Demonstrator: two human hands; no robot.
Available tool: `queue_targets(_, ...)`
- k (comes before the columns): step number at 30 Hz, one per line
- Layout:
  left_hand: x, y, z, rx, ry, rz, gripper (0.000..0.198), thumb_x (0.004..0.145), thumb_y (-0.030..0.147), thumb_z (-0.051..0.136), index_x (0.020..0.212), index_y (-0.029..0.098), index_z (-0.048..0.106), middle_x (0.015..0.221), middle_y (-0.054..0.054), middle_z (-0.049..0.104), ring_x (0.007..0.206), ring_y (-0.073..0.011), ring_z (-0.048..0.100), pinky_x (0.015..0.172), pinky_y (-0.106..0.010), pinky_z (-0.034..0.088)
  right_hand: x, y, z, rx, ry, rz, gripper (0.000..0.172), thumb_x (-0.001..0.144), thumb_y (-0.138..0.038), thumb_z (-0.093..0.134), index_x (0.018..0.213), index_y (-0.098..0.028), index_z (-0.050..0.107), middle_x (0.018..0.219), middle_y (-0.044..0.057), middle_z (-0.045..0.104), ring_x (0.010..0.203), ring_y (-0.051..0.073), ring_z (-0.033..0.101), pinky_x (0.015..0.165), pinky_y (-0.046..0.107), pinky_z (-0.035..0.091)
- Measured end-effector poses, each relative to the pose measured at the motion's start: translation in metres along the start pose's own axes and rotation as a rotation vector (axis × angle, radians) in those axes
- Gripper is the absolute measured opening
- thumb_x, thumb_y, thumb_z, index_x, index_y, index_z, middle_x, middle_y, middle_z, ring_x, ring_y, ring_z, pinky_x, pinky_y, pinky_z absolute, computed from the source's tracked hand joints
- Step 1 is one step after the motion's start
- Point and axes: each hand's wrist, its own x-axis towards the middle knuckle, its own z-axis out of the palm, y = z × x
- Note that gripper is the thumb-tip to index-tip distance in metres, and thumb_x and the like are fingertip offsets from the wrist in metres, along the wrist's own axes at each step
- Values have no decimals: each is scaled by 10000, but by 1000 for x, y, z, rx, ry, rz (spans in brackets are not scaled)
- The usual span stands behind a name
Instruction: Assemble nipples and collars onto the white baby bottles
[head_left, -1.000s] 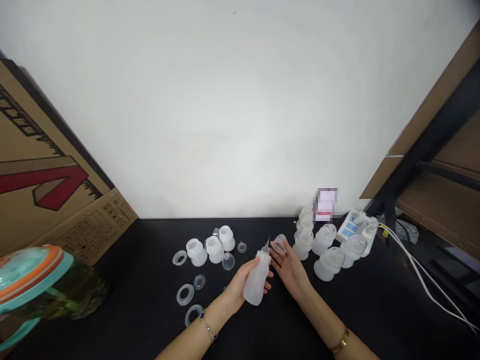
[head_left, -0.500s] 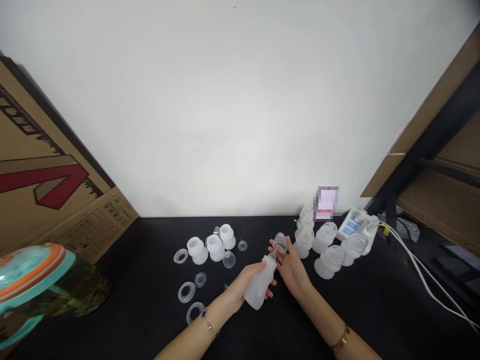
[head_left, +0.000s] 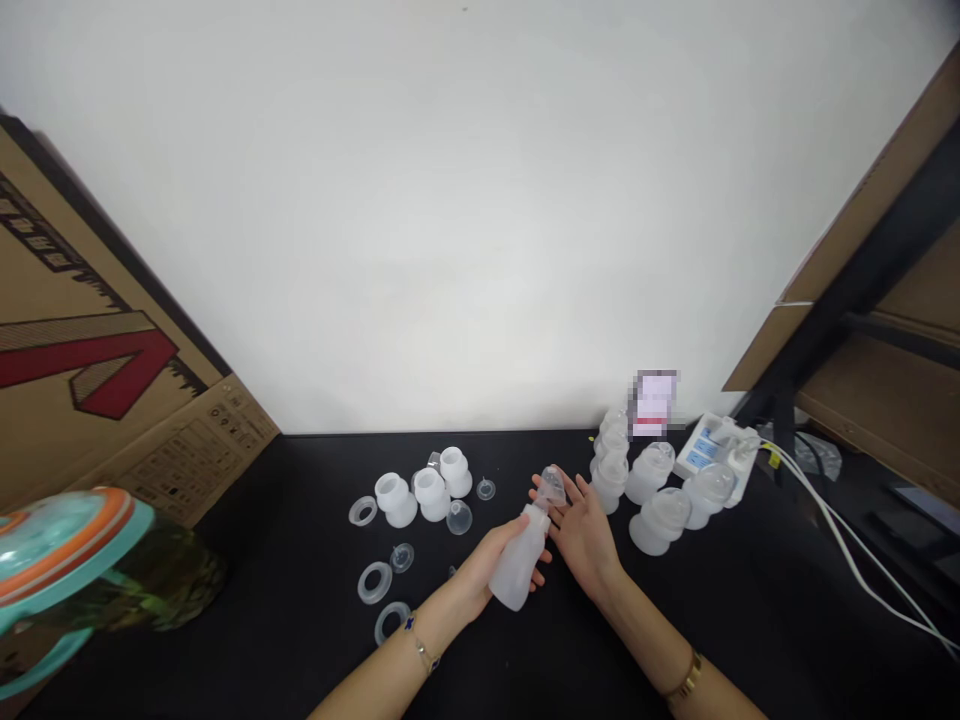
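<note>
My left hand (head_left: 480, 577) is wrapped around a frosted white baby bottle (head_left: 517, 565), tilted with its neck up and to the right. A clear dome cap (head_left: 552, 487) sits over the teat end of the bottle. My right hand (head_left: 581, 525) is palm up beside the cap, fingers stretched and apart, some of them behind it. Whether those fingers touch the cap is hard to tell. To the left stand several open white bottles (head_left: 431, 497). Around them lie a clear dome cap (head_left: 459, 518), a teat (head_left: 486, 488), another teat (head_left: 402, 558) and a collar ring (head_left: 374, 582).
Several capped bottles (head_left: 660, 522) stand at the right, close to a white power strip (head_left: 716, 450) with white cables (head_left: 832, 535). A blurred-out pink rectangle (head_left: 652, 405) is near the wall. A large jug (head_left: 112, 570) and a cardboard box (head_left: 135, 380) are at the left.
The clear cap has moved from the right hand's fingers onto the teat end of the bottle and now lines up with it. The right hand's fingers have spread apart.
</note>
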Motion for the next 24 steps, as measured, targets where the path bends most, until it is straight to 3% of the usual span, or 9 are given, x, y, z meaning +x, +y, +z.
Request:
queue_targets(18,-1,-1,0,-25,44,46,488,902,512,578,1077,62,655,887,-140,726,571,-163,661,547,-260,530,-1,3,-3,-49,-41,-6,372,856,-444,621,1168,-255,693,1221,53,722,1050,247,664,893,352,498)
queue_targets(24,-2,0,0,-33,79,76,468,878,497,622,1073,72,644,923,-149,727,591,-171,663,579,-278,536,-1,3,-5,-50,-60,-28,376,836,-433,644,1164,-257,701,1239,60,715,1128,262,639,912,362,487)
